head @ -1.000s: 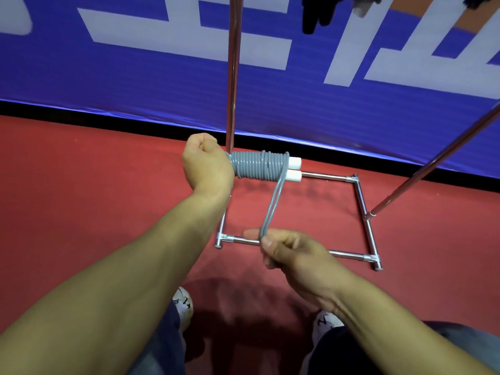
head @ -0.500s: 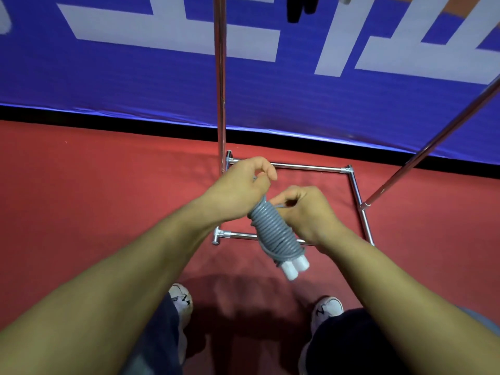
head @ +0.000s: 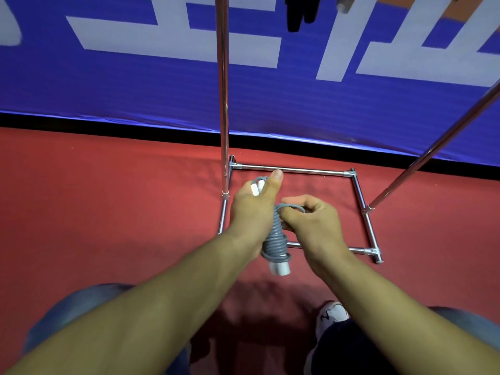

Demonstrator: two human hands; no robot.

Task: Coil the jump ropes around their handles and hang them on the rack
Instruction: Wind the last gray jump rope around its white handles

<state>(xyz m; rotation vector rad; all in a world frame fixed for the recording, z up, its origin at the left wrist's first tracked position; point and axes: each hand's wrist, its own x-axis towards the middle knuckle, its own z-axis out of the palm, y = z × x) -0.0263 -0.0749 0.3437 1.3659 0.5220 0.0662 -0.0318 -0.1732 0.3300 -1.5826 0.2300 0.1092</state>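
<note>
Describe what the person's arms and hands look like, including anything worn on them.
Both forearms are bare to the frame edge: no sleeves show. The left hand and right hand wear no gloves, and no rings, watch or wristband show. No markings or cables are visible.

2 hands are in view: the left hand (head: pixel 250 209) and the right hand (head: pixel 315 226), both gripping 1 grey jump rope (head: pixel 276 236) coiled around its 2 white handles (head: pixel 280 267). 1 chrome rack (head: pixel 295 170) stands on the red floor (head: pixel 108 212), showing 2 upright poles (head: pixel 223 90) and 4 base bars. 1 white shoe (head: pixel 331 315) shows below. 1 blue banner (head: pixel 135 85) runs behind.
</note>
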